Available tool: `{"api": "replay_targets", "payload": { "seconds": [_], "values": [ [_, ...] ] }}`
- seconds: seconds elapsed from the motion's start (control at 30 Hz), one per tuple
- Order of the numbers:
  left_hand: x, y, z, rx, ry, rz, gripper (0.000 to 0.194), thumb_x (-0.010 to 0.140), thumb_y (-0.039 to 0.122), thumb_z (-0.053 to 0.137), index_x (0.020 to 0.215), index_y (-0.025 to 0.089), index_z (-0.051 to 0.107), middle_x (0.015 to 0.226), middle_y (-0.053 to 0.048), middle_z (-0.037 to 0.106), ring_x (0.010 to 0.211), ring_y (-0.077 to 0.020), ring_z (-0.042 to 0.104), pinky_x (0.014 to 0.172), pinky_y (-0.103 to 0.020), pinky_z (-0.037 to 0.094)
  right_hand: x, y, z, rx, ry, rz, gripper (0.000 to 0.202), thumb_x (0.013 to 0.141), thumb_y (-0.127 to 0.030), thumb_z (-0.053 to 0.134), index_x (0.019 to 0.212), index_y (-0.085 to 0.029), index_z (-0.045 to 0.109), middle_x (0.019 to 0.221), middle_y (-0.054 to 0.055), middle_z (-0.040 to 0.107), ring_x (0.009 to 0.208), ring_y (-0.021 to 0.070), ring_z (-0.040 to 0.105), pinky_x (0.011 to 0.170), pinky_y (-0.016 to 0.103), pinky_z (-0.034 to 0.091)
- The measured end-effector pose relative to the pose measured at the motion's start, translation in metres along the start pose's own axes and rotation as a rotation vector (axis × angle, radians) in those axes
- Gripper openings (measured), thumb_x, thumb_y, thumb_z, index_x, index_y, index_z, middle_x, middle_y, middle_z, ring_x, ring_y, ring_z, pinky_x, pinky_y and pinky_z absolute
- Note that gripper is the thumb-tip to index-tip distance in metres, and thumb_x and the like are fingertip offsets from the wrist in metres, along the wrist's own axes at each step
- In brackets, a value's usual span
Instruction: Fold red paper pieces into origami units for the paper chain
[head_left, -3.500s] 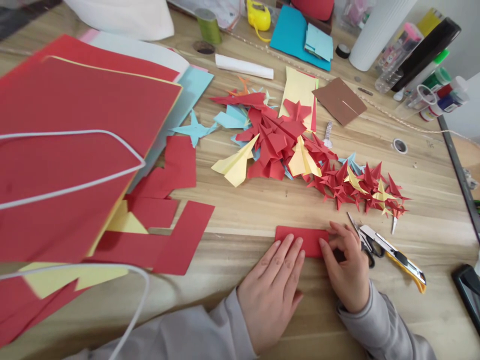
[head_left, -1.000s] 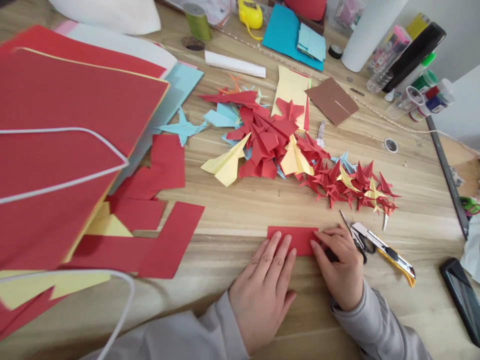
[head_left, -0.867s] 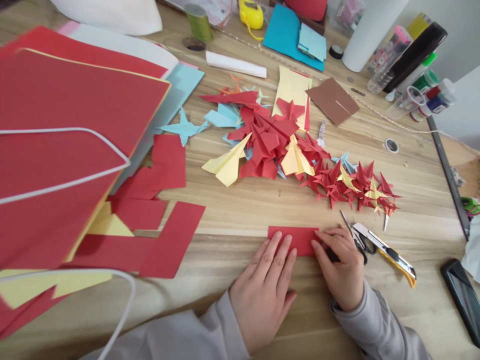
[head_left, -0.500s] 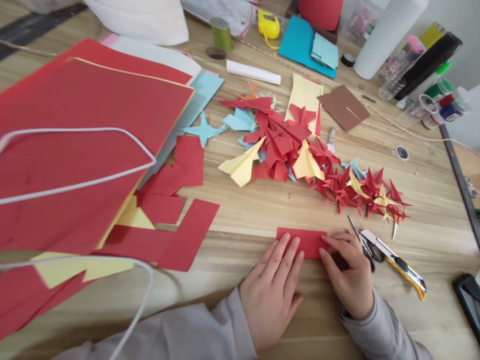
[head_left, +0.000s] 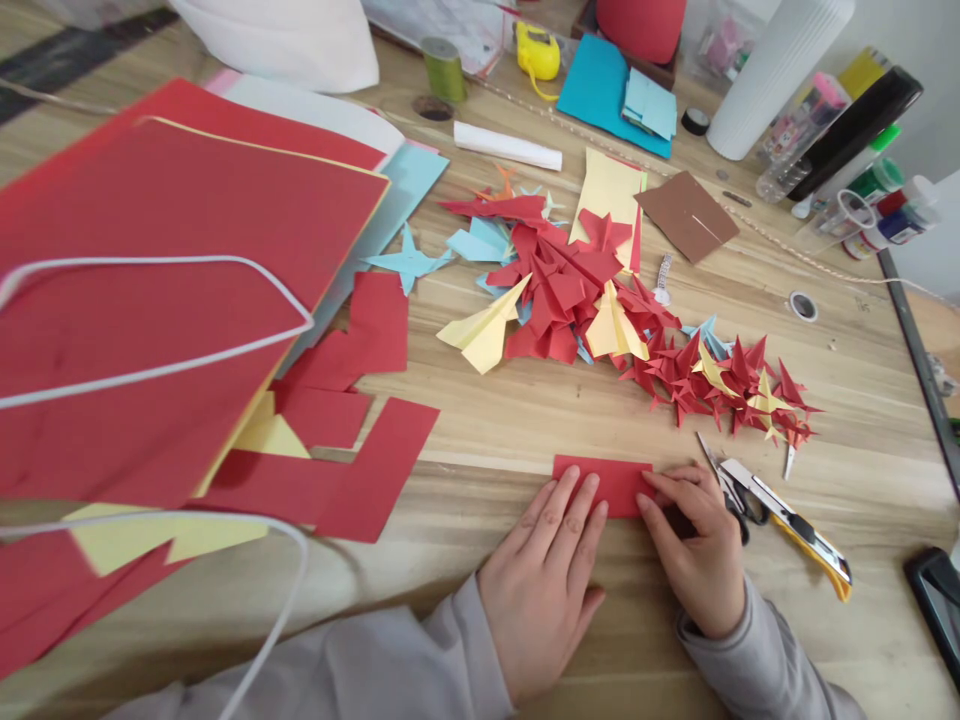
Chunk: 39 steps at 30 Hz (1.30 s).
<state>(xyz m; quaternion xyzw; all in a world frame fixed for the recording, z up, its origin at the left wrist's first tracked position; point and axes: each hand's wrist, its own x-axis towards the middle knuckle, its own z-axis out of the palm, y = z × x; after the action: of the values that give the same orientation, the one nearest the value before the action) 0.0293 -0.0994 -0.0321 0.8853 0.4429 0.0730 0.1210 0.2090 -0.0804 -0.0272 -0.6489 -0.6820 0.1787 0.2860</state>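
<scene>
A small red paper rectangle (head_left: 621,487) lies on the wooden table before me. My left hand (head_left: 546,570) rests flat on its left part, fingers stretched out. At the paper's right end, my right hand (head_left: 696,548) pinches the edge between thumb and forefinger; its other fingers are curled. Just right of that hand lie scissors (head_left: 739,505), partly covered by a utility knife (head_left: 795,528) with a yellow end. Beyond my hands is a heap of folded red paper planes (head_left: 559,285), with a cluster of small pointed red paper stars (head_left: 694,380) beside it.
Large red sheets (head_left: 187,310) and red offcuts (head_left: 375,480) cover the left side, with a white cable (head_left: 292,580) looping over them. A tape measure (head_left: 537,52), a brown paper square (head_left: 688,215) and several bottles (head_left: 892,215) stand or lie farther back. A black phone-like object (head_left: 937,600) is at right.
Almost nothing differs. The right end of the red paper and my right fingertips have shifted very slightly left; my left hand stays in place.
</scene>
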Motion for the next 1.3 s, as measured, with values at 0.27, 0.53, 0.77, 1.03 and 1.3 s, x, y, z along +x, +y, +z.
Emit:
{"api": "replay_targets", "payload": {
  "seconds": [0.27, 0.53, 0.77, 1.03, 1.3],
  "values": [
    [0.0, -0.001, 0.002, -0.003, 0.041, 0.004, 0.057, 0.081, 0.044, 0.04, 0.126, 0.009, 0.043, 0.138, -0.015, 0.033, 0.132, -0.0309, 0.017, 0.105, -0.046, 0.021, 0.0, 0.0, 0.0, 0.004, 0.004, -0.012, 0.019, 0.072, -0.018, 0.061, 0.09, -0.022, 0.066, 0.077, 0.005, 0.065, 0.085, 0.0206, 0.054, 0.08, 0.04, 0.045],
    [0.0, -0.003, 0.001, 0.003, 0.05, 0.017, 0.056, 0.081, 0.043, 0.04, 0.125, 0.009, 0.044, 0.137, -0.015, 0.035, 0.132, -0.0303, 0.018, 0.105, -0.044, 0.022, 0.001, -0.003, -0.001, -0.004, -0.012, -0.026, 0.019, 0.073, -0.017, 0.059, 0.09, -0.022, 0.066, 0.075, 0.004, 0.065, 0.085, 0.0201, 0.054, 0.08, 0.039, 0.044],
    [-0.002, -0.008, 0.01, 0.006, 0.096, 0.07, 0.062, 0.08, 0.048, 0.039, 0.129, 0.009, 0.039, 0.138, -0.016, 0.033, 0.131, -0.0314, 0.019, 0.104, -0.046, 0.023, 0.0, -0.002, 0.0, 0.004, -0.017, -0.04, 0.018, 0.074, -0.015, 0.059, 0.089, -0.021, 0.066, 0.071, 0.004, 0.065, 0.085, 0.02, 0.053, 0.081, 0.04, 0.043],
    [0.0, -0.006, 0.008, 0.004, 0.13, 0.041, 0.059, 0.08, 0.047, 0.041, 0.125, 0.009, 0.044, 0.136, -0.015, 0.038, 0.131, -0.0296, 0.019, 0.104, -0.043, 0.023, 0.002, -0.004, 0.001, -0.009, 0.01, -0.076, 0.018, 0.075, -0.014, 0.057, 0.088, -0.021, 0.066, 0.068, 0.004, 0.062, 0.078, 0.0191, 0.053, 0.077, 0.04, 0.044],
    [-0.001, -0.009, 0.01, 0.013, 0.123, 0.072, 0.06, 0.08, 0.047, 0.04, 0.126, 0.009, 0.043, 0.137, -0.016, 0.036, 0.131, -0.0302, 0.02, 0.104, -0.043, 0.024, -0.002, -0.011, 0.001, -0.253, 0.068, -0.175, 0.017, 0.076, -0.019, 0.057, 0.09, -0.021, 0.066, 0.08, 0.007, 0.061, 0.087, 0.021, 0.053, 0.081, 0.042, 0.042]
  ]
}}
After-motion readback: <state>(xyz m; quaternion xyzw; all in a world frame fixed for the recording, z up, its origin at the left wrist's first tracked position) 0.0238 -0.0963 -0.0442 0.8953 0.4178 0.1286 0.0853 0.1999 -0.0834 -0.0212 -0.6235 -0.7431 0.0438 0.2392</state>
